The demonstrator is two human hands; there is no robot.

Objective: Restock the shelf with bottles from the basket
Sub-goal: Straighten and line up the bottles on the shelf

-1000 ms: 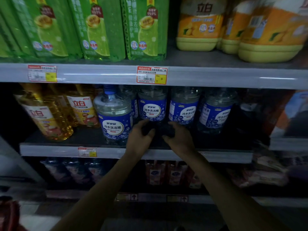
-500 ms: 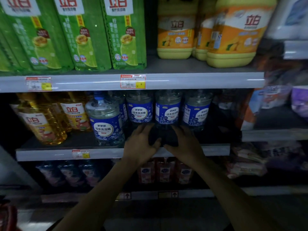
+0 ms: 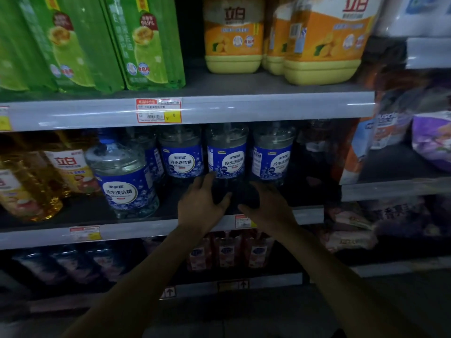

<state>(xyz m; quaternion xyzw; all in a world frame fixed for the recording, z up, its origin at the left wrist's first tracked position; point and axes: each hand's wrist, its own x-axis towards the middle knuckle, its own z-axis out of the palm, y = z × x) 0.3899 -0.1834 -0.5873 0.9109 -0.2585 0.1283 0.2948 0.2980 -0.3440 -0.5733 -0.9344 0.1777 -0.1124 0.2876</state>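
Observation:
On the middle shelf [image 3: 146, 230] my left hand [image 3: 200, 203] and my right hand [image 3: 266, 206] grip a dark bottle [image 3: 235, 195] from both sides, fingers curled round it. It stands near the shelf's front edge, and its label is too dark to read. Right behind it is a row of clear bottles with blue labels [image 3: 228, 154]. One more clear blue-label bottle [image 3: 122, 179] stands further forward to the left. No basket is in view.
Yellow oil-coloured bottles [image 3: 26, 189] fill the left of the middle shelf. Green packs [image 3: 146, 45] and orange jugs [image 3: 319, 45] stand on the shelf above. Small red bottles [image 3: 227, 250] sit on the shelf below. Bagged goods [image 3: 429, 137] lie on the right-hand unit.
Both hands stay on the dark bottle at the same spot on the shelf. The view has swung to the right and a little closer.

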